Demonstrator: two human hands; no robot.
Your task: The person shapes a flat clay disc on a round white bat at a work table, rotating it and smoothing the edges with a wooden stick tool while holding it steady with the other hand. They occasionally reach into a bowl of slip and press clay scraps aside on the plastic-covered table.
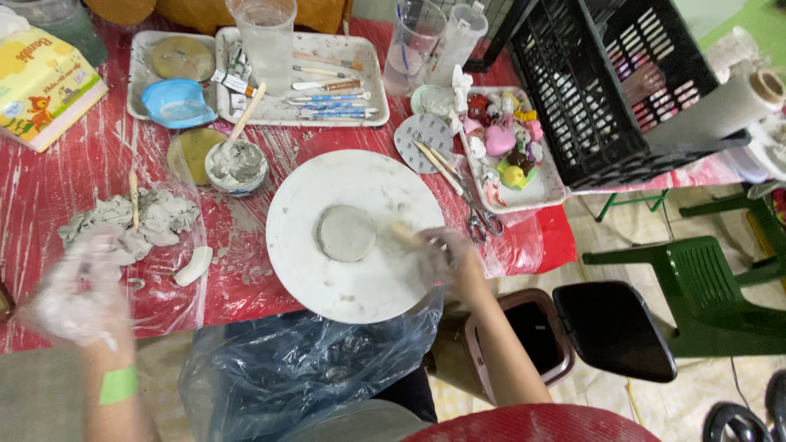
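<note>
- The right hand [442,254] is gloved in thin clear plastic and its fingers [430,244] are closed round a slim wooden tool [404,235], whose tip points at a flat grey clay disc [345,232].
- That disc is round, matt and smooth-topped, and it lies near the middle of a white round turntable [356,282] at the front edge of the worktop [49,188].
- The left hand [78,290], gloved likewise, is blurred above the front left part of the worktop; whether its fingers grip anything cannot be told.
- Just beyond the left hand lies a heap of grey clay scraps [139,221] with a wooden stick on it, and a small white curved piece [193,266] rests beside the heap.
- Behind the turntable stand a bowl of grey slip [236,166] with a stick in it, a white tray of modelling tools [364,61], and a clear jug [266,37].
- To the right of the turntable, scissors [479,221] and a tray of small coloured figures [550,190] crowd the right edge, with a black crate [589,106] behind.
- A clear plastic bag [278,368] hangs below the front edge, and a brown bin [532,336] stands open on the floor.
</note>
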